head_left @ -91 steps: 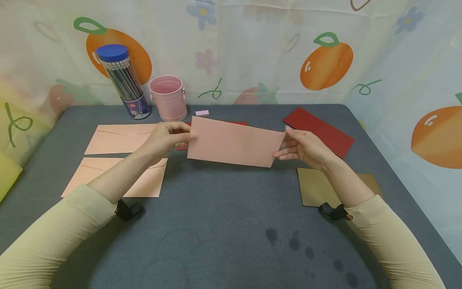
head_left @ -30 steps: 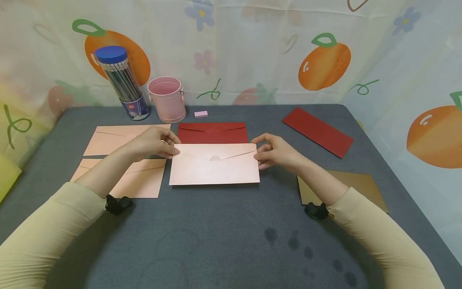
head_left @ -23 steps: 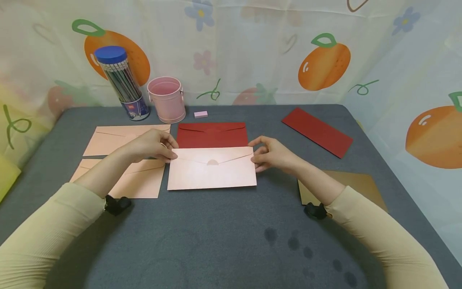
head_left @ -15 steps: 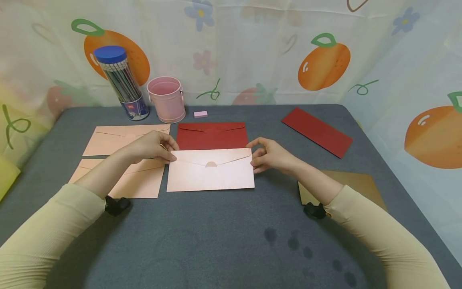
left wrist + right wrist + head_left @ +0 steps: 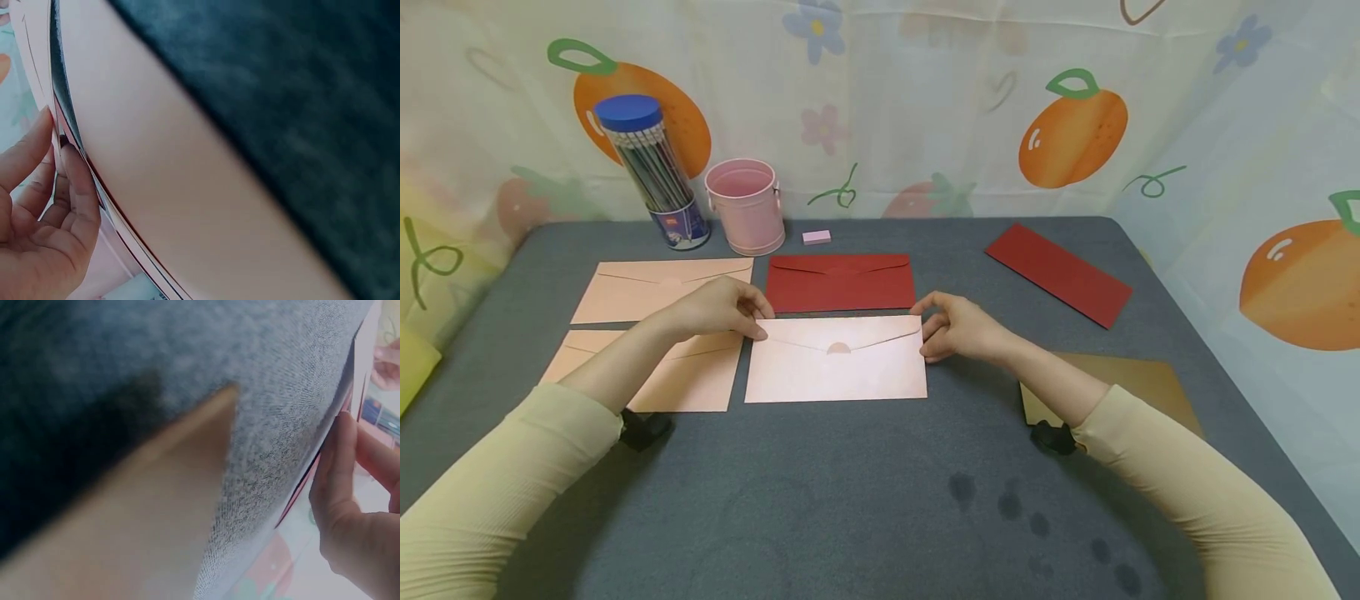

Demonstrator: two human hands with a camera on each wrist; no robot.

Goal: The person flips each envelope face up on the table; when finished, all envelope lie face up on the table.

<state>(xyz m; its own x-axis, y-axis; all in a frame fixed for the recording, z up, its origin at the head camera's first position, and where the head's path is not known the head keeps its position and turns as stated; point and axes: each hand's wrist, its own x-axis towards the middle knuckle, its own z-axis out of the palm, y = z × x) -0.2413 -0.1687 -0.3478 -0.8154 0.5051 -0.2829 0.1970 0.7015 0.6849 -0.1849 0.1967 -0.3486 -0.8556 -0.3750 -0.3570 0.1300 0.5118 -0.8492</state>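
While both hands rest at its short ends, a pink envelope (image 5: 837, 360) lies flat on the grey table (image 5: 865, 500), flap side up with a round seal showing at the flap's tip. The left hand (image 5: 715, 308) sits at the upper left corner, its fingers curled and its fingertips (image 5: 74, 164) pinching that edge; the left wrist view shows them against the envelope's rim. The right hand (image 5: 958, 327) is at the upper right corner, fingers bent, fingertips (image 5: 342, 434) touching the edge; whether it pinches or only touches I cannot tell.

Just behind the envelope lies a red envelope (image 5: 840, 282), flap side up, with a thin strip of table between the two. To the left are two more pink envelopes, one further back (image 5: 647, 287) and one nearer (image 5: 688, 375), both partly under the left forearm. Under the right forearm lies a brown sheet (image 5: 1142, 382). Well apart at the back right lies a red card (image 5: 1058, 272), set at a slant.

Along the back edge stand a pencil tube (image 5: 651, 171) with a blue lid and, just beside it, a pink bucket (image 5: 746, 205). A small pink eraser (image 5: 816, 237) lies near the bucket. Dark spots (image 5: 1030, 521) mark the table near the front.
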